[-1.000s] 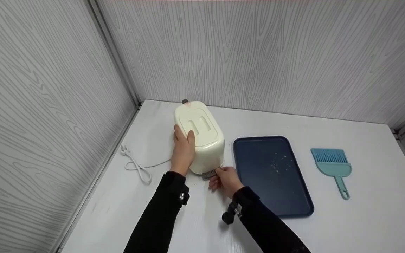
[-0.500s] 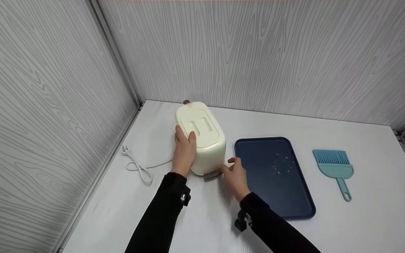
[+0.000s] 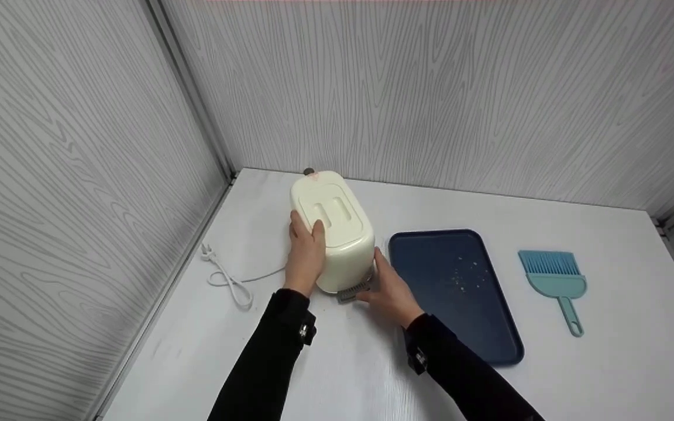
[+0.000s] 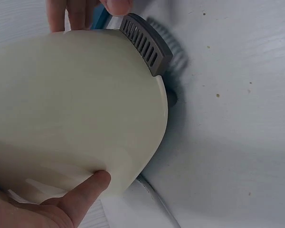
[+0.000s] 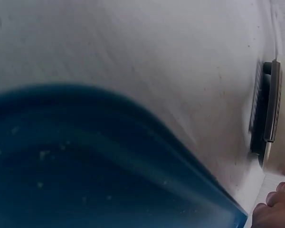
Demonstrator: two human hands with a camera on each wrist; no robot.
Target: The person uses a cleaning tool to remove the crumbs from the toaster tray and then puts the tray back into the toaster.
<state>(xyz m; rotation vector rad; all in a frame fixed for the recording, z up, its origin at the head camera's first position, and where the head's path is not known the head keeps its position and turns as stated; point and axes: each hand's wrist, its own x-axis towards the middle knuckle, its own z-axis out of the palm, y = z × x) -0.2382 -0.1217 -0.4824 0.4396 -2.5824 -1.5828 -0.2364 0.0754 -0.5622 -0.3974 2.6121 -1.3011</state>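
A cream toaster point(image 3: 343, 257), its long top marked by two slot-shaped hollows, stands in the head view's middle. My left hand point(image 3: 306, 254) grips its left side, thumb near the top's edge. At the toaster's near end, a dark grey slotted strip point(image 4: 147, 45) juts out low down; it shows edge-on in the right wrist view. My right hand point(image 3: 394, 295) lies around the near right corner. Its straight fingers touch the side, and its thumb is at the strip's end. Whether the thumb presses the strip, I cannot tell.
Right of the toaster lies a dark blue tray point(image 3: 430, 327) with scattered crumbs. Farther right is a teal brush with a dustpan-like head point(image 3: 556, 283). A white cord with a plug point(image 3: 237, 292) lies on the left. Walls rise behind and at left; crumbs dot the white table point(image 4: 228, 142).
My right hand has let go of the slotted strip it pinched, lifted away to the right, then come back against the toaster's near right corner. My left hand has stayed in place.
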